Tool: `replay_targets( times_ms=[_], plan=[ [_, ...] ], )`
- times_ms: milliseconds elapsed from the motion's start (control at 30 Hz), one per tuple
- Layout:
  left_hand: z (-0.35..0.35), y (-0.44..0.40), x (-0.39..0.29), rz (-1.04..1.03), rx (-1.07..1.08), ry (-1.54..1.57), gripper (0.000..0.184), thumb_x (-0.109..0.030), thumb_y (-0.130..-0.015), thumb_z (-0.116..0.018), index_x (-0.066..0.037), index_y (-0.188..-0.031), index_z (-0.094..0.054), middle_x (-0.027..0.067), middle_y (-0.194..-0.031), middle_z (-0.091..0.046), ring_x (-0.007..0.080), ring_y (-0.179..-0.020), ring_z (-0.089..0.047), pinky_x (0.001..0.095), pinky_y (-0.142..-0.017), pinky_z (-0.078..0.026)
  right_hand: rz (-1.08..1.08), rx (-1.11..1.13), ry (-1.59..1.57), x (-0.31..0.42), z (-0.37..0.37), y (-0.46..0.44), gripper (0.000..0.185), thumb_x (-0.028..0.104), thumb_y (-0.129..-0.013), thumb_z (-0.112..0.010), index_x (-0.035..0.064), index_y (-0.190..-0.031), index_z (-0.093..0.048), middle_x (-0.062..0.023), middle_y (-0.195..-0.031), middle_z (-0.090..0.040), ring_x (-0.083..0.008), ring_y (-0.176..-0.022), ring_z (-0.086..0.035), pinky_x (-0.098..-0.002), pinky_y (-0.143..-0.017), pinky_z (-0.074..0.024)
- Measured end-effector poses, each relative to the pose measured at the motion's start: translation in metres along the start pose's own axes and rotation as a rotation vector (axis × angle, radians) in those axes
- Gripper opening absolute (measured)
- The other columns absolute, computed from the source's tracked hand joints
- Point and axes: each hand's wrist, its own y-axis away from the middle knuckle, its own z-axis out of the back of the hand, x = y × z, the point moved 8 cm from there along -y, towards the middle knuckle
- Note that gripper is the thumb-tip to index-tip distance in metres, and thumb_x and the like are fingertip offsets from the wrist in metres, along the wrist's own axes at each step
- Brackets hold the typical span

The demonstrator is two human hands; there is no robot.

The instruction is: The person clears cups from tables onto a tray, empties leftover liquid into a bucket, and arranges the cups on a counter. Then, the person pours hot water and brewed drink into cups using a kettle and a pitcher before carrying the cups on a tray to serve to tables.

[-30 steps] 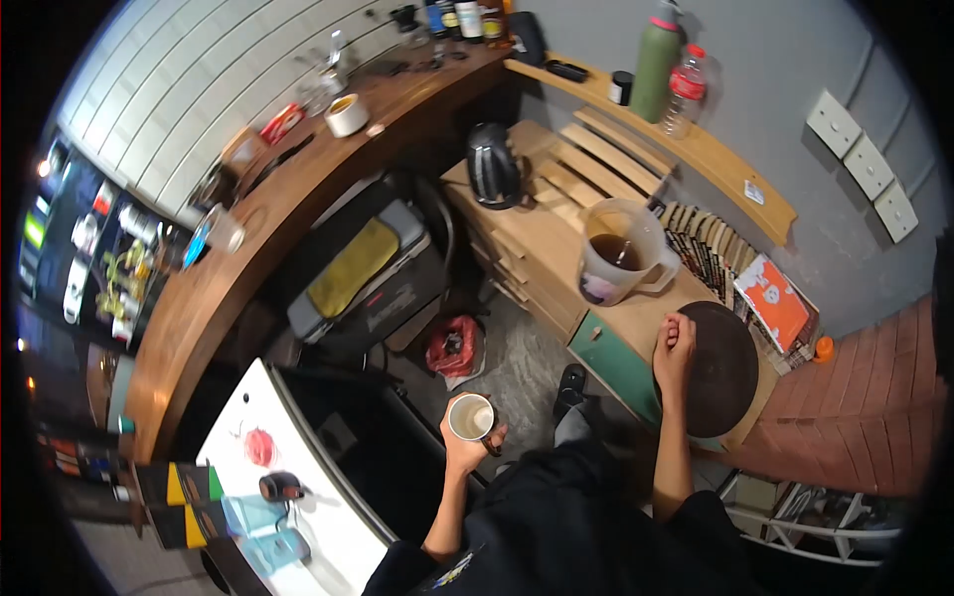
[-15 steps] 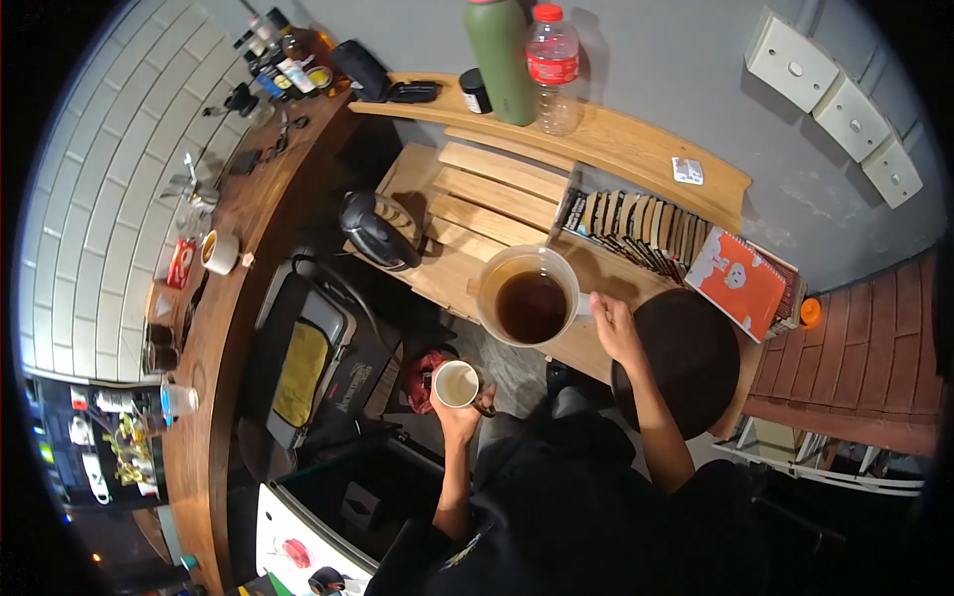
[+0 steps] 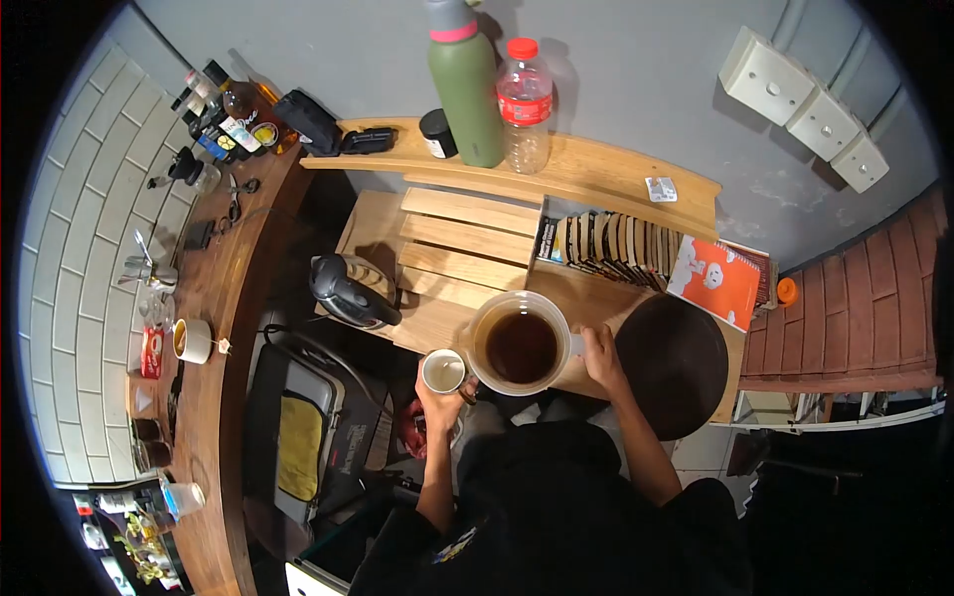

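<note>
My left hand is wrapped around a pale mug, whose open top faces up. A little light-coloured matter shows inside, too small to make out. In my right hand is the handle of a large translucent pitcher. Dark brown liquid covers the pitcher's bottom. Mug and pitcher are side by side in front of my body, their rims close together; whether they touch I cannot tell.
A black electric kettle stands on the slatted wooden bench. To the right are a round dark stool top, a row of books and an orange notebook. Bottles line the shelf; a wooden counter runs along the left.
The pitcher has come nearer to my body and is now level with the mug, closer beside it. The camera view has shifted. Both hands keep their hold.
</note>
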Motion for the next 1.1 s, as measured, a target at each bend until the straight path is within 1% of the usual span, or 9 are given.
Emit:
replay_targets(
  times_ms=[33,100,133,200,333,433,500,700,1100],
  plan=[
    [0.003,-0.007,0.002,0.009,0.022,0.026,0.055,-0.008,-0.061,-0.081,-0.001,-0.106,-0.052,0.0045,-0.091,-0.06,0.0125,-0.082,-0.058,0.0272,-0.077,-0.048,0.007,-0.004,0.008,-0.006,-0.006,0.002,0.029,0.014,-0.093,-0.039,-0.0007,-0.071,-0.049,-0.0085,-0.061,-0.047,-0.0156,-0.056,-0.051,-0.0304,-0.055,-0.0412],
    [0.01,-0.019,0.003,-0.008,0.041,0.055,0.055,-0.007,-0.06,-0.081,-0.001,-0.106,-0.052,0.0046,-0.09,-0.061,0.0126,-0.082,-0.058,0.0273,-0.077,-0.048,0.177,-0.166,0.174,-0.013,-0.011,0.004,0.029,0.02,-0.089,-0.045,-0.0024,-0.071,-0.048,-0.022,-0.07,-0.052,-0.0365,-0.068,-0.049,-0.0465,-0.064,-0.0353],
    [0.012,-0.024,0.001,-0.014,0.065,0.071,0.056,-0.006,-0.059,-0.081,0.0,-0.107,-0.052,0.0047,-0.09,-0.061,0.0127,-0.082,-0.059,0.0275,-0.077,-0.049,0.185,-0.165,0.182,-0.014,-0.017,0.005,0.029,0.02,-0.089,-0.045,-0.0024,-0.071,-0.048,-0.022,-0.07,-0.052,-0.0365,-0.068,-0.049,-0.0465,-0.064,-0.0353],
    [0.021,-0.033,-0.004,-0.045,0.093,0.088,0.053,0.001,-0.061,-0.076,0.0,-0.108,-0.051,0.0054,-0.089,-0.062,0.0126,-0.079,-0.06,0.0269,-0.073,-0.05,0.605,-0.274,0.625,0.027,-0.037,0.019,0.026,0.016,-0.092,-0.043,-0.0009,-0.074,-0.051,-0.0096,-0.068,-0.052,-0.0174,-0.067,-0.053,-0.0317,-0.061,-0.0423],
    [0.035,-0.043,0.012,0.037,0.191,0.148,0.05,0.011,-0.063,-0.067,0.002,-0.109,-0.05,0.006,-0.088,-0.062,0.0121,-0.077,-0.061,0.0256,-0.067,-0.052,0.317,-0.236,0.294,0.04,-0.052,0.019,0.028,0.017,-0.092,-0.042,-0.0019,-0.075,-0.052,-0.0116,-0.071,-0.053,-0.0213,-0.07,-0.053,-0.0356,-0.067,-0.041],
    [0.044,-0.05,0.015,0.036,0.227,0.206,0.052,0.013,-0.062,-0.066,0.002,-0.11,-0.05,0.0061,-0.086,-0.062,0.0117,-0.077,-0.062,0.0254,-0.066,-0.052,0.357,-0.301,0.431,0.062,-0.061,0.023,0.025,0.016,-0.091,-0.044,-0.0035,-0.08,-0.053,-0.0136,-0.071,-0.051,-0.0255,-0.073,-0.051,-0.0382,-0.073,-0.0386],
    [0.05,-0.053,0.021,0.069,0.246,0.236,0.054,0.013,-0.061,-0.066,0.002,-0.111,-0.05,0.006,-0.086,-0.062,0.0115,-0.077,-0.062,0.0255,-0.066,-0.052,0.377,-0.259,0.549,0.075,-0.069,0.023,0.014,0.01,-0.084,-0.048,0.0004,-0.073,-0.049,-0.023,-0.075,-0.046,-0.0385,-0.069,-0.046,-0.0453,-0.058,-0.0328],
    [0.061,-0.059,0.043,-0.013,0.262,0.081,0.053,0.009,-0.059,-0.071,0.002,-0.109,-0.053,0.006,-0.088,-0.063,0.0104,-0.078,-0.061,0.0252,-0.069,-0.051,0.537,-0.418,0.474,0.099,-0.083,0.037,0.02,0.012,-0.084,-0.052,-0.0025,-0.071,-0.049,-0.0238,-0.074,-0.046,-0.0386,-0.065,-0.044,-0.0465,-0.057,-0.031],
    [0.072,-0.067,0.072,0.0,0.232,0.055,0.058,-0.002,-0.057,-0.075,0.001,-0.111,-0.054,0.0074,-0.098,-0.063,0.0145,-0.091,-0.059,0.0276,-0.085,-0.046,0.738,-0.317,0.69,0.139,-0.121,0.029,0.026,0.01,-0.085,-0.05,-0.0029,-0.063,-0.049,-0.0222,-0.065,-0.049,-0.0423,-0.062,-0.046,-0.0495,-0.058,-0.0318]
  ],
)
